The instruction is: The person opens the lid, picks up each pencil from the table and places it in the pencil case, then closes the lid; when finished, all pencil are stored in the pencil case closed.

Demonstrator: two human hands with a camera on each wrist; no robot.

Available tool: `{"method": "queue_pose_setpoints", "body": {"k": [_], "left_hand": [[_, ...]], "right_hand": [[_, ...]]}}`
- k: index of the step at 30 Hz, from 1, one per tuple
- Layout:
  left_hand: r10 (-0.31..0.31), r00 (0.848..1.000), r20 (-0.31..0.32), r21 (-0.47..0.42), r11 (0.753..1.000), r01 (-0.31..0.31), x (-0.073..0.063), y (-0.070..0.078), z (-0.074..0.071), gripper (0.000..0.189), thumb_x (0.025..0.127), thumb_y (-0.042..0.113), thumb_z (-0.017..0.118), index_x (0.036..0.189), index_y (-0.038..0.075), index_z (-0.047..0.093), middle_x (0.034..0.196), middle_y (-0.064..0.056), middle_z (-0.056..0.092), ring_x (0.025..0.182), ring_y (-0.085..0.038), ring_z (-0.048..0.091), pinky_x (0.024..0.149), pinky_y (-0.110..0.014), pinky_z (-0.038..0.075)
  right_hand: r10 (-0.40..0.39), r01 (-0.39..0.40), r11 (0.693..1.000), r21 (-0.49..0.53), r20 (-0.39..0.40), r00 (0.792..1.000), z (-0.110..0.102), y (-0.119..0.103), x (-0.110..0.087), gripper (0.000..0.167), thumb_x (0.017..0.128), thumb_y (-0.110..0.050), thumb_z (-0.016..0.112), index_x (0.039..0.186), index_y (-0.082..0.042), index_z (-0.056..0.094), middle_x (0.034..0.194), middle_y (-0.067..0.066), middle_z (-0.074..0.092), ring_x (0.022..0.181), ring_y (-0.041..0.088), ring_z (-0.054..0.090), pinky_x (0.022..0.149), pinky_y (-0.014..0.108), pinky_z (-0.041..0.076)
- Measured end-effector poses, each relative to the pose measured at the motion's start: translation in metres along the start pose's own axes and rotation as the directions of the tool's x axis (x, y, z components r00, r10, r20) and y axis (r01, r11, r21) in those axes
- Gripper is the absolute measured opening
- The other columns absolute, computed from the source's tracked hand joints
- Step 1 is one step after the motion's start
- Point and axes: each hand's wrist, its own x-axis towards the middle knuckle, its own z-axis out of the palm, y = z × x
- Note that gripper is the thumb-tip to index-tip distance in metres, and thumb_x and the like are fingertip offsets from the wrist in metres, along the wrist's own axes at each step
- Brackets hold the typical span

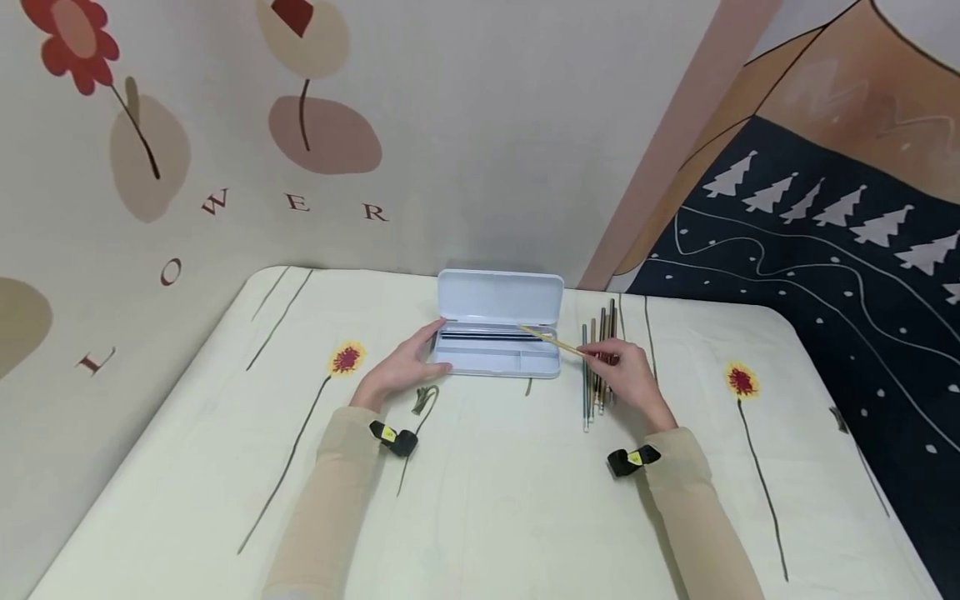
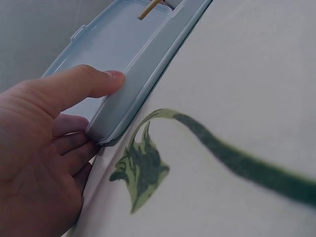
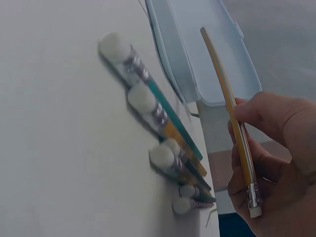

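Observation:
A light blue pencil case (image 1: 480, 362) lies with its hinged lid (image 1: 500, 295) raised at the back. Dark pencils (image 1: 480, 336) lie lengthwise in its rear part. My left hand (image 1: 401, 363) holds the case's left end, the thumb (image 2: 106, 84) against the front wall and the other fingers round the end. My right hand (image 1: 628, 373) pinches a yellow pencil (image 3: 228, 94) with a white eraser, its far end over the case's right side. Under and beside that hand lie several loose pencils (image 1: 586, 392), eraser ends toward me, teal and yellow ones among them.
The table is covered by a white cloth (image 1: 510, 500) printed with flowers and stems. A printed fabric wall (image 1: 480, 192) rises close behind the case. At the right hangs dark cloth with white trees (image 1: 843, 208). Both wrists wear small black cameras.

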Motion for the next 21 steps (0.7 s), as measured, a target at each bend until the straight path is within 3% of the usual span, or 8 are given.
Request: {"method": "queue_pose_setpoints", "body": {"k": [21], "left_hand": [[-0.002, 1.0, -0.003, -0.014, 1.0, 0.002, 0.001, 0.0, 0.001, 0.086, 0.087, 0.015, 0.071, 0.155, 0.009, 0.018, 0.158, -0.014, 0.018, 0.144, -0.032, 0.011, 0.116, -0.049, 0.01]], "right_hand": [[-0.121, 0.118, 0.992, 0.039, 0.087, 0.989, 0.024, -0.017, 0.027, 0.017, 0.087, 0.002, 0.067, 0.102, 0.0, 0.075, 0.094, 0.012, 0.07, 0.073, 0.019, 0.055, 0.063, 0.026, 0.047]]}}
